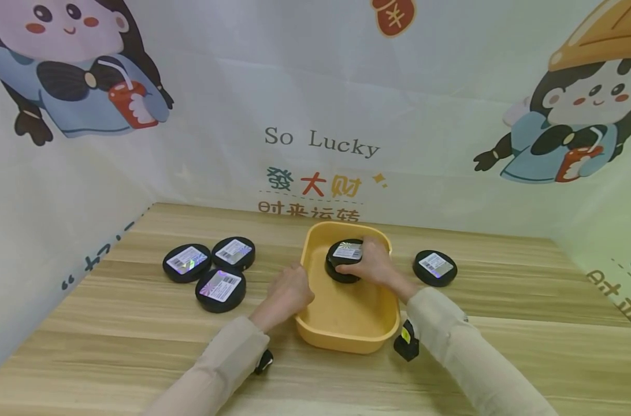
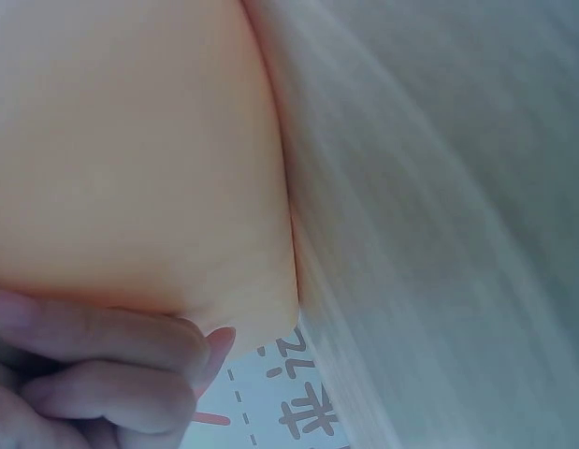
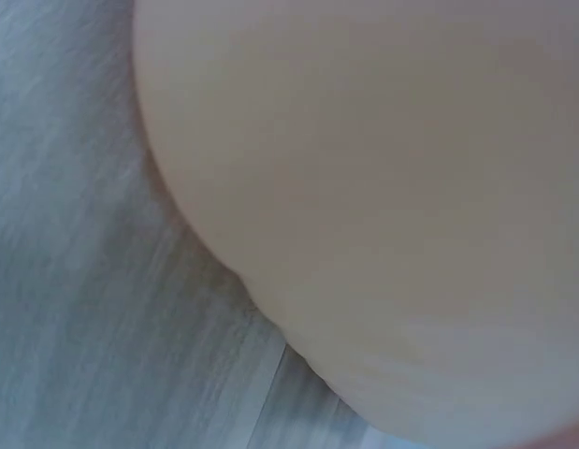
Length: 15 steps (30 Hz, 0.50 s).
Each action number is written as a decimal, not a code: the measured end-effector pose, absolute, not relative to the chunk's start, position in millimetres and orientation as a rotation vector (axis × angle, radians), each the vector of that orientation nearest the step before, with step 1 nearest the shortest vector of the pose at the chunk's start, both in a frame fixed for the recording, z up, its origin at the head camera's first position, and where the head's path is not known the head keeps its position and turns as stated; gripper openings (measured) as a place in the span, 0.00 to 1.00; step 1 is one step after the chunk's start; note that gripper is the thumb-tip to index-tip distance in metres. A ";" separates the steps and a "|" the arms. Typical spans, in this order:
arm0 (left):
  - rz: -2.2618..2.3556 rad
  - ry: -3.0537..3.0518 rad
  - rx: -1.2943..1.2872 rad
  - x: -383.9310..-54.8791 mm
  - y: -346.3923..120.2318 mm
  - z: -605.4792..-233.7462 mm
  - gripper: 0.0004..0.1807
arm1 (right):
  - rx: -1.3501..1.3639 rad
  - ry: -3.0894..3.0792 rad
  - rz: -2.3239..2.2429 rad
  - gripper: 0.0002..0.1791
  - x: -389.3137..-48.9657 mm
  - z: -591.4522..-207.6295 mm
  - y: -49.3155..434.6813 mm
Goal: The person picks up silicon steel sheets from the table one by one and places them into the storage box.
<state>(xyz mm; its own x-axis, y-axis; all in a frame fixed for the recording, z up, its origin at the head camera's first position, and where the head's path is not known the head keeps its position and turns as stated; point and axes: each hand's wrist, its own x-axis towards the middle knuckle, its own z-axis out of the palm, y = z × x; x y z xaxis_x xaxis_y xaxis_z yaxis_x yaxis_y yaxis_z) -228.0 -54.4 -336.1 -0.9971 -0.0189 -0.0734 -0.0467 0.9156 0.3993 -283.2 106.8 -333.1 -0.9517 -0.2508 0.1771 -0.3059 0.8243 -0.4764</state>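
A yellow plastic basin stands on the table, and my left hand grips its left rim in the head view. Curled fingers lie against the basin's outer wall in the left wrist view. Inside the basin, toward its far end, my right hand holds a flat round black case with a silvery barcode label on top. The right wrist view shows mostly the basin's outer wall; the right fingers do not appear there.
Three similar round black cases, including a near one, lie grouped left of the basin. Another black case lies to its right. The wood-grain table meets a printed backdrop behind the basin and at both sides.
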 end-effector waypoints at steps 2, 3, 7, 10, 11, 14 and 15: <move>0.632 3.008 -0.058 -228.0 -54.2 -336.4 0.17 | 0.432 -2.914 0.797 0.42 -282.9 -333.6 105.9; 0.636 3.008 -0.060 -227.9 -54.2 -336.4 0.17 | 0.426 -2.921 0.803 0.43 -282.8 -333.6 105.5; 0.648 3.008 -0.068 -227.7 -53.8 -336.3 0.17 | 0.412 -2.941 0.812 0.45 -282.3 -333.6 104.6; 0.655 3.010 -0.072 -227.6 -53.8 -335.9 0.17 | 0.419 -2.939 0.780 0.45 -282.3 -333.8 104.4; 0.656 3.009 -0.072 -227.5 -53.8 -335.7 0.17 | 0.419 -2.939 0.771 0.45 -282.4 -334.0 104.3; 0.658 3.008 -0.075 -227.4 -53.8 -335.8 0.16 | 0.422 -2.937 0.751 0.45 -282.8 -335.4 104.3; 0.659 3.007 -0.076 -227.4 -53.9 -335.8 0.16 | 0.420 -2.940 0.748 0.46 -283.2 -335.9 104.2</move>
<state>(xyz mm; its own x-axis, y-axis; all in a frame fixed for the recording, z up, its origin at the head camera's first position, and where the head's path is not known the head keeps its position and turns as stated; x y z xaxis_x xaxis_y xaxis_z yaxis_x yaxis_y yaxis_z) -227.4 -53.9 -335.8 -0.9968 -0.0349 -0.0718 -0.0618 0.9073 0.4159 -283.2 104.2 -335.9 -0.9592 -0.2438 0.1430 -0.2825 0.8431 -0.4576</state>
